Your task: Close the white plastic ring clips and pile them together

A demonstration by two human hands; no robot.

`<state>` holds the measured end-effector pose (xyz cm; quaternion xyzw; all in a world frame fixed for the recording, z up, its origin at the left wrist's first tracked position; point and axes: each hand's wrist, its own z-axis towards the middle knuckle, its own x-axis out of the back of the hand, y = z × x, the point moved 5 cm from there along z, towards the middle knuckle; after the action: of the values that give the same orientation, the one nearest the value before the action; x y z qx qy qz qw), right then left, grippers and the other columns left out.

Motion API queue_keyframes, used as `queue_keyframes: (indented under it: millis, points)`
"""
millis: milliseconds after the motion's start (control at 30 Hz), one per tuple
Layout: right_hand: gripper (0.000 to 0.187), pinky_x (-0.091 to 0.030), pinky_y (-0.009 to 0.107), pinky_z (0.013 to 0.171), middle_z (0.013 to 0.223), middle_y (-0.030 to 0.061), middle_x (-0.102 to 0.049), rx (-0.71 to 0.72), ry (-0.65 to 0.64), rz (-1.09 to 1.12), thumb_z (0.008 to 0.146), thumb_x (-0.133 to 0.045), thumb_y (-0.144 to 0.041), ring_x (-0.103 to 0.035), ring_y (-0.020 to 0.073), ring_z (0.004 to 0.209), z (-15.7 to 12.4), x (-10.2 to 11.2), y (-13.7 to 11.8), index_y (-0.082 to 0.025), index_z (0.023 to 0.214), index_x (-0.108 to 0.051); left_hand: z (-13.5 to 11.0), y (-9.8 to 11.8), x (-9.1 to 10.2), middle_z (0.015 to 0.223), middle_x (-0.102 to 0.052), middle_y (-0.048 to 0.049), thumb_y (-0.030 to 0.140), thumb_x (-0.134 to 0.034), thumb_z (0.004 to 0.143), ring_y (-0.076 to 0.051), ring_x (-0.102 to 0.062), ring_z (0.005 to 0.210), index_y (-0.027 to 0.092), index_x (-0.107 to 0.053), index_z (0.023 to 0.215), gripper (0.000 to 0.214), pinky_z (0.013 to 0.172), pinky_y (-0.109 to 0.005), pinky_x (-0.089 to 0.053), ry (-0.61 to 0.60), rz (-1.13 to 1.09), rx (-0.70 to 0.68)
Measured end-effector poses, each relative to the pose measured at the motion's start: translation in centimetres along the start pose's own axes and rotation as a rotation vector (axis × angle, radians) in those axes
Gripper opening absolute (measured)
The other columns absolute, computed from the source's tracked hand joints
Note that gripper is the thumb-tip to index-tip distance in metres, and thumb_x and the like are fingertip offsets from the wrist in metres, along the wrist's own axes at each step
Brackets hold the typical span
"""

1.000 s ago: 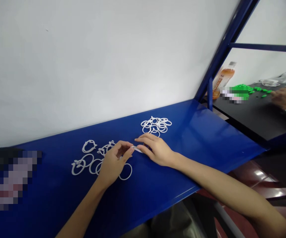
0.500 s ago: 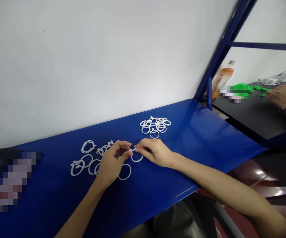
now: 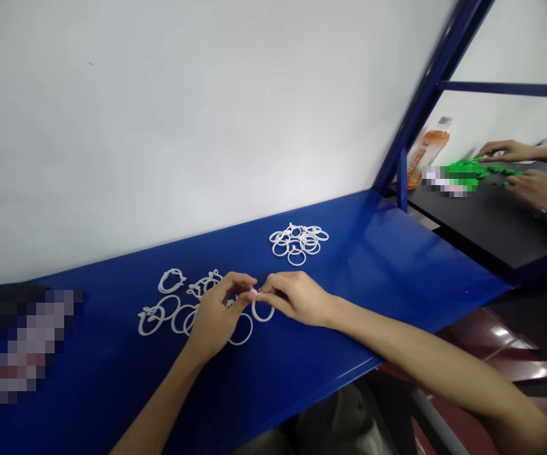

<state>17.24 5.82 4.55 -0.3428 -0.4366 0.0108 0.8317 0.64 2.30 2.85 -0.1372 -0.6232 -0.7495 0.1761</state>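
Observation:
My left hand (image 3: pixel 216 314) and my right hand (image 3: pixel 297 297) meet over the blue shelf (image 3: pixel 387 265), both pinching the top of one white plastic ring (image 3: pixel 263 311), which hangs between the fingertips. Just beneath my left hand lie several white rings (image 3: pixel 169 311) spread on the shelf, some with small tabs. A heap of white rings (image 3: pixel 298 240) lies farther back, beyond my right hand.
A white wall rises behind the shelf, and a blue frame post (image 3: pixel 425 95) stands at its right end. Beyond it is a black table (image 3: pixel 482 221) with green parts (image 3: pixel 467 170), a drink bottle (image 3: pixel 426 151) and another person's hands (image 3: pixel 534 186). Blurred patch at left.
The white ring was lifted from flat on the shelf into a two-handed pinch. My hands closed together and shifted slightly toward me. The other person's hands moved toward the green parts.

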Motion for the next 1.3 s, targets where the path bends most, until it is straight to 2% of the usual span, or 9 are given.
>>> queue_keyframes:
  millis: [100, 200, 367, 433, 600, 900, 1000, 1167, 1300]
  points:
    - [0.025, -0.035, 0.023, 0.055, 0.071, 0.0, -0.067, -0.193, 0.113, -0.178, 0.099, -0.055, -0.036, -0.059, 0.0119, 0.06, 0.0, 0.2, 0.7, -0.018, 0.082, -0.058, 0.1, 0.3, -0.4, 0.089, -0.07, -0.0017, 0.045, -0.059, 0.09, -0.017, -0.068, 0.084, 0.022, -0.061, 0.109, 0.03, 0.076, -0.029, -0.053, -0.013, -0.038, 0.006]
    - [0.026, -0.033, 0.023, 0.054, 0.069, -0.0008, -0.066, -0.266, 0.107, -0.255, 0.098, -0.055, -0.038, -0.057, 0.0121, 0.057, 0.0, 0.4, 1.3, -0.019, 0.082, -0.06, 0.0, 0.5, -0.8, 0.087, -0.072, -0.0011, 0.041, -0.059, 0.09, -0.017, -0.069, 0.082, 0.022, -0.061, 0.111, 0.028, 0.076, -0.029, -0.052, -0.051, 0.038, 0.004]
    - [0.026, -0.051, 0.026, 0.072, 0.112, 0.0065, -0.067, -0.093, 0.119, -0.09, 0.101, -0.053, -0.034, -0.065, 0.0128, 0.08, 0.3, 1.6, 1.0, -0.02, 0.122, -0.057, 0.1, 0.4, -0.2, 0.087, -0.075, -0.0022, 0.044, -0.055, 0.092, -0.018, -0.07, 0.081, 0.023, -0.066, 0.106, 0.028, 0.055, -0.024, -0.045, 0.027, 0.205, 0.046]
    - [0.024, -0.053, 0.028, 0.082, 0.121, 0.0079, -0.063, 0.037, 0.069, -0.047, 0.103, -0.049, -0.028, -0.065, 0.0146, 0.095, 0.4, 1.8, 0.5, -0.02, 0.123, -0.058, 0.2, 0.5, 0.0, 0.086, -0.075, -0.0025, 0.045, -0.054, 0.092, -0.019, -0.07, 0.08, 0.023, -0.068, 0.104, 0.029, 0.054, -0.025, -0.045, 0.042, 0.218, 0.045]
    - [0.018, -0.054, 0.032, 0.088, 0.108, 0.0066, -0.066, 0.124, 0.012, -0.012, 0.103, -0.048, -0.025, -0.064, 0.0166, 0.098, 0.4, 1.7, 1.2, -0.02, 0.109, -0.063, 0.5, 0.6, 0.4, 0.092, -0.076, -0.0025, 0.047, -0.054, 0.093, -0.018, -0.069, 0.083, 0.024, -0.07, 0.108, 0.032, 0.07, -0.029, -0.053, 0.051, 0.252, -0.027]
    - [0.005, -0.051, 0.027, 0.071, 0.089, 0.0031, -0.066, -0.006, 0.288, -0.042, 0.095, -0.057, -0.02, -0.061, 0.0142, 0.075, 0.7, 4.2, 4.8, -0.02, 0.094, -0.062, 1.6, -0.2, 4.5, 0.097, -0.072, -0.0035, 0.04, -0.053, 0.093, -0.021, -0.063, 0.091, 0.024, -0.07, 0.107, 0.027, 0.088, -0.038, -0.051, 0.286, 0.483, -0.111]
    - [0.003, -0.05, 0.029, 0.071, 0.09, 0.0036, -0.068, -0.106, 0.4, -0.16, 0.094, -0.059, -0.02, -0.061, 0.0161, 0.076, 0.5, 5.8, 6.6, -0.02, 0.093, -0.063, 1.6, 0.0, 4.5, 0.102, -0.071, -0.0057, 0.027, -0.047, 0.092, -0.024, -0.058, 0.101, 0.021, -0.069, 0.104, 0.025, 0.097, -0.045, -0.046, 0.208, 0.637, -0.21]
    - [0.005, -0.048, 0.035, 0.079, 0.089, 0.0053, -0.071, -0.218, 0.502, -0.371, 0.093, -0.061, -0.023, -0.061, 0.0228, 0.086, 0.3, 8.0, 10.2, -0.02, 0.091, -0.065, 0.4, 0.0, 2.9, 0.117, -0.063, -0.0041, 0.017, -0.052, 0.081, -0.026, -0.051, 0.112, 0.028, -0.067, 0.115, 0.039, 0.099, -0.046, -0.044, -0.137, 0.748, -0.218]
    - [0.007, -0.047, 0.037, 0.083, 0.09, 0.0048, -0.073, -0.221, 0.489, -0.41, 0.093, -0.061, -0.022, -0.059, 0.0236, 0.086, 1.1, 8.1, 11.6, -0.02, 0.091, -0.067, 0.0, 0.0, 2.5, 0.114, -0.063, -0.0027, 0.018, -0.053, 0.08, -0.027, -0.05, 0.112, 0.03, -0.067, 0.114, 0.039, 0.099, -0.046, -0.041, -0.207, 0.757, -0.202]
